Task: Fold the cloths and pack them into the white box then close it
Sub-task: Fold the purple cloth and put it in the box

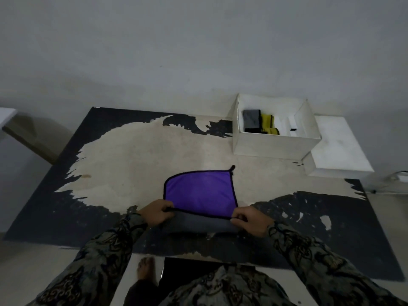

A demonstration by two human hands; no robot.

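A purple cloth [199,192] with black piping and a grey underside lies on the worn table [136,151] in front of me. Its near edge is lifted and turned over, showing the grey side. My left hand [157,214] pinches the near left corner, and my right hand [250,219] pinches the near right corner. At the back right stands the open white box [273,143]. Inside it sit a folded grey cloth [251,120] and a folded yellow cloth [268,124], side by side at the left.
The white lid [340,146] lies to the right of the box, partly under it. A brown board [33,138] leans at the far left beyond the table. A bare foot [145,269] shows below the table's near edge. A grey wall is behind.
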